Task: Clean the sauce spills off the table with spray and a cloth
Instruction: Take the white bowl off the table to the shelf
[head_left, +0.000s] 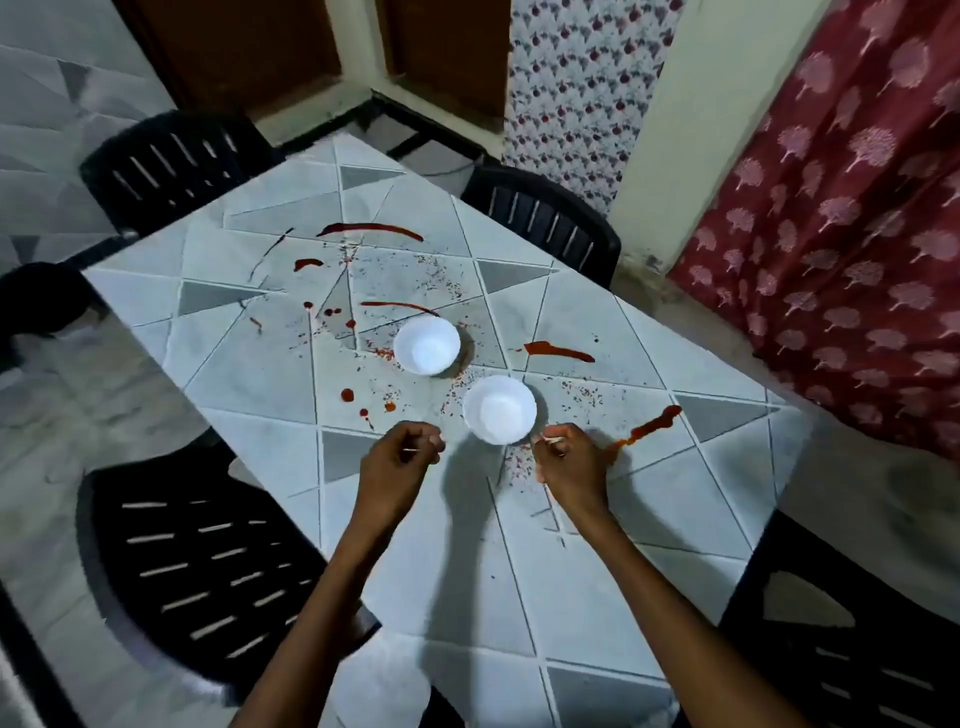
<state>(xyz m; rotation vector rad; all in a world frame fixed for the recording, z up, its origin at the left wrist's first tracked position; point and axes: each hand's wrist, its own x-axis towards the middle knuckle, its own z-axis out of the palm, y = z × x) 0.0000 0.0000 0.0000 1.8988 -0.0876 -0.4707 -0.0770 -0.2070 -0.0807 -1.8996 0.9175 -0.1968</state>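
Note:
Red sauce streaks (370, 229) and drops (347, 395) lie across the tile-patterned table (571, 597), with red specks scattered around them. A longer smear (649, 428) runs beside my right hand. Two white bowls stand mid-table, one farther away (426, 345) and one nearer (500, 409). My left hand (400, 462) hovers left of the nearer bowl, its fingers curled and pinched on a thin pale sliver. My right hand (571, 462) hovers just right of that bowl and pinches a similar small pale bit. No spray bottle or cloth is in view.
Black plastic chairs stand around the table: near left (197, 566), far left (171, 161), far right (545, 218) and near right (857, 649). A red patterned curtain (841, 208) hangs on the right. The floor tiles match the tabletop pattern.

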